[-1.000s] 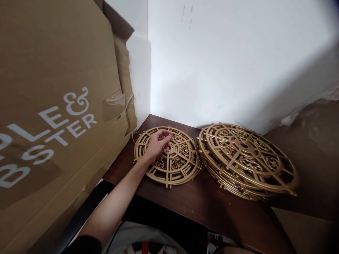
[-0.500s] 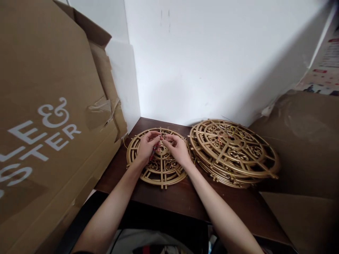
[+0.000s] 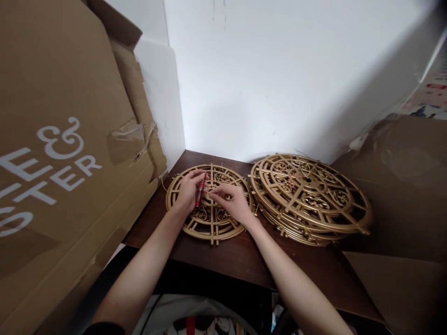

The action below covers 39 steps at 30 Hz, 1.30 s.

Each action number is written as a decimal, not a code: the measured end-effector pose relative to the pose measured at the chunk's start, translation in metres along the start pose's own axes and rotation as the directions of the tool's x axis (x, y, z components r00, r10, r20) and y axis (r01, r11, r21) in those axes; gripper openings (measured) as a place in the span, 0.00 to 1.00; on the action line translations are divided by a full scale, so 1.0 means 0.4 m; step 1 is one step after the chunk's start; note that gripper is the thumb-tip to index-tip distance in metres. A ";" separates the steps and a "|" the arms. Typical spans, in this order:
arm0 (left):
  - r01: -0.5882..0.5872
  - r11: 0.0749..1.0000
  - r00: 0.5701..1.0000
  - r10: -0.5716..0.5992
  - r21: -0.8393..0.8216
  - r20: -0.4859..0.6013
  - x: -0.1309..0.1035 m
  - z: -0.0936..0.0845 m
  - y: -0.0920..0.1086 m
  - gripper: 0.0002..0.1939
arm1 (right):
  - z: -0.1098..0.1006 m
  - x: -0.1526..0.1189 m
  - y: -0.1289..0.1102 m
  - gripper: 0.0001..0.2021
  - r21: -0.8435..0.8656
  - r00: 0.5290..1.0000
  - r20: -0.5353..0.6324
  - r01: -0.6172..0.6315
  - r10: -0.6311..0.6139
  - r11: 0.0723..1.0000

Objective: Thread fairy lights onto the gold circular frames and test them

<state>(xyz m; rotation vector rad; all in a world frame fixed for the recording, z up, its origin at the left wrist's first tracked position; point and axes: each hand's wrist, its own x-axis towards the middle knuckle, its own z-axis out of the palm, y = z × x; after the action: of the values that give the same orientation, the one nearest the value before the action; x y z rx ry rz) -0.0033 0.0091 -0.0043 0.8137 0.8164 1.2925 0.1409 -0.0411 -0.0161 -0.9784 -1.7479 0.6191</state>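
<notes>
A round gold openwork disc (image 3: pixel 214 225) with scrolled patterns lies flat on the dark wooden table, and both hands are over its middle. In my left hand (image 3: pixel 187 191), closed, is a slim red tube-like thing (image 3: pixel 200 192) with printed marks, held nearly upright; its exact kind does not show. My right hand (image 3: pixel 233 202) is just beside it, thumb and fingers pinched together over the disc's centre. Whatever sits in that pinch is too small to name. Thin wires show near the hub of the disc.
To the right leans a stack of similar gold discs (image 3: pixel 292 198), with yellow wires on top. A large printed cardboard box (image 3: pixel 115 195) stands at the left, and another box (image 3: pixel 394 204) at the right. A white wall (image 3: pixel 244 83) rises behind the dark table (image 3: pixel 251 260).
The hands have drawn slightly apart; earlier their fingertips met over the disc's centre. The red tube has turned more upright and shows more plainly. The view has shifted a little.
</notes>
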 end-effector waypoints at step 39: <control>0.287 0.870 0.948 -0.319 -0.401 -0.015 0.005 0.003 0.028 0.06 | 0.054 -0.015 -0.018 0.15 -0.625 0.842 0.251 0.518 -0.478 0.584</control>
<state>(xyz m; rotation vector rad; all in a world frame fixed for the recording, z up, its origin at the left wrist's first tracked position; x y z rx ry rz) -0.0077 0.0123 0.0060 0.2949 0.6819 1.1575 0.1196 -0.0492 -0.0217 -0.8554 -2.2330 -0.4170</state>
